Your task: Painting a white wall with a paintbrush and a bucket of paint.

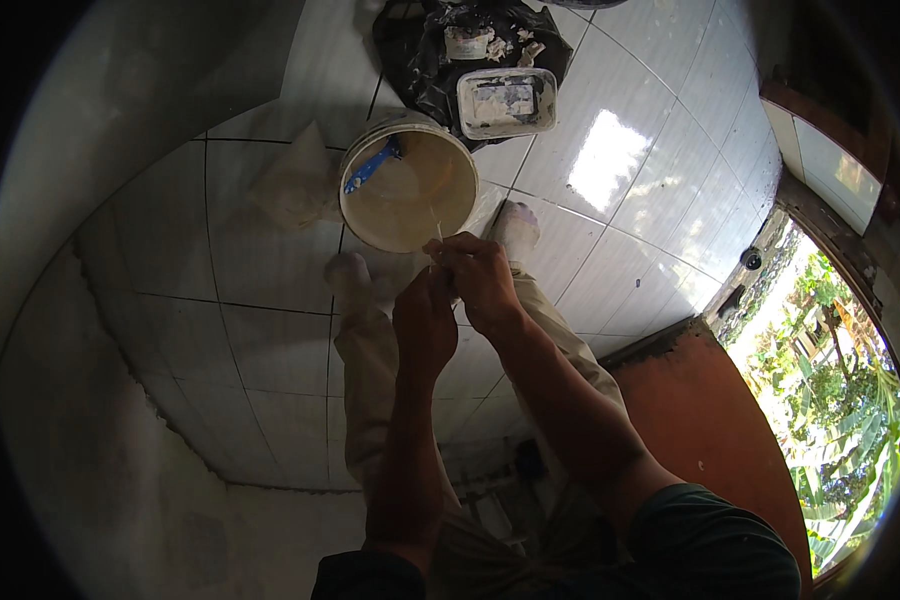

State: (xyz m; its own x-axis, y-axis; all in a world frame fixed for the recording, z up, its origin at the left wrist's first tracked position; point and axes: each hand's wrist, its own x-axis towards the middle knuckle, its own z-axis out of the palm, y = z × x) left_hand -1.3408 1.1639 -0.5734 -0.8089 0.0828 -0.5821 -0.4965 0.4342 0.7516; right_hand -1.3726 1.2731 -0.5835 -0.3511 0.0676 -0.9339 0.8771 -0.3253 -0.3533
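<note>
My left hand [425, 318] and my right hand [477, 280] meet just in front of a round pale bucket [462, 195], fingers pinched close together. A thin white strand [438, 230] sticks up from the fingertips of my right hand toward the bucket's near rim. The fingers of my left hand are closed against the right, and what they grip is hidden. Inside the bucket, a tool with a blue handle [372, 165] leans at the upper left wall.
Past the bucket, a black plastic bag [420, 60] lies on the tiled floor [270, 350], bearing a stained rectangular tub [542, 105] and crumpled scraps. A pale bag [295, 185] sits left of the bucket. My feet flank the bucket's near side. An open doorway [830, 400] is at right.
</note>
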